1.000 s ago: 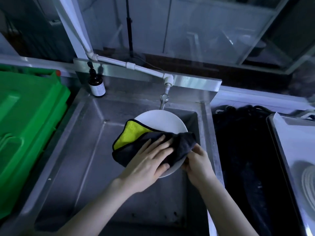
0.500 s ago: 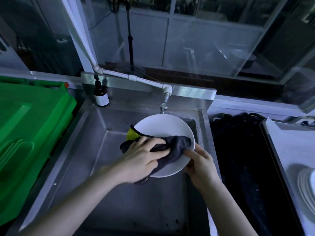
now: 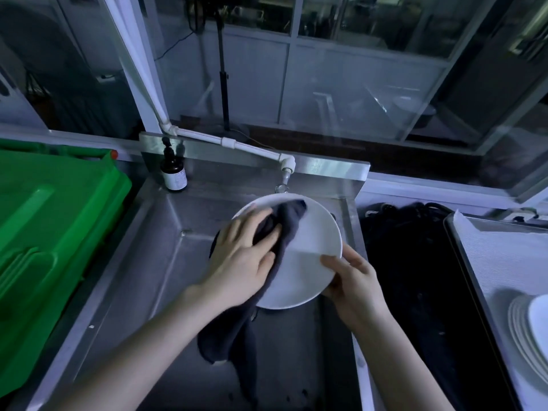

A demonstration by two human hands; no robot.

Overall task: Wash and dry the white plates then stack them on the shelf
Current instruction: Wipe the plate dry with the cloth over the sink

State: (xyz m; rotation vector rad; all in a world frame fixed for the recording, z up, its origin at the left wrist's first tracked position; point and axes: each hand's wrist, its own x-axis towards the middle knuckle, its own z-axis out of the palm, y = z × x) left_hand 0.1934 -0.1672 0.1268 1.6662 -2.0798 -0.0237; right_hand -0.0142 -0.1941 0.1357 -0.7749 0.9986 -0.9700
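Observation:
A white plate [image 3: 308, 262] is held tilted above the steel sink [image 3: 166, 262]. My right hand [image 3: 353, 277] grips its lower right rim, thumb on the face. My left hand [image 3: 243, 256] holds a dark grey cloth [image 3: 284, 223] against the plate's left half, fingers curled round the cloth. The cloth's loose end hangs down below the plate toward the sink floor. A stack of white plates [image 3: 530, 333] lies on a tray at the far right edge.
A tap [image 3: 286, 173] on a white pipe sits just behind the plate. A brown bottle [image 3: 173, 173] stands at the sink's back left corner. Green crates [image 3: 50, 232] fill the left side. A dark basin [image 3: 415, 277] lies to the right, then a metal tray [image 3: 486, 262].
My left hand has moved the cloth up and over the plate's upper left; the cloth now hangs long below. The yellow side is out of sight. The plate sits slightly higher.

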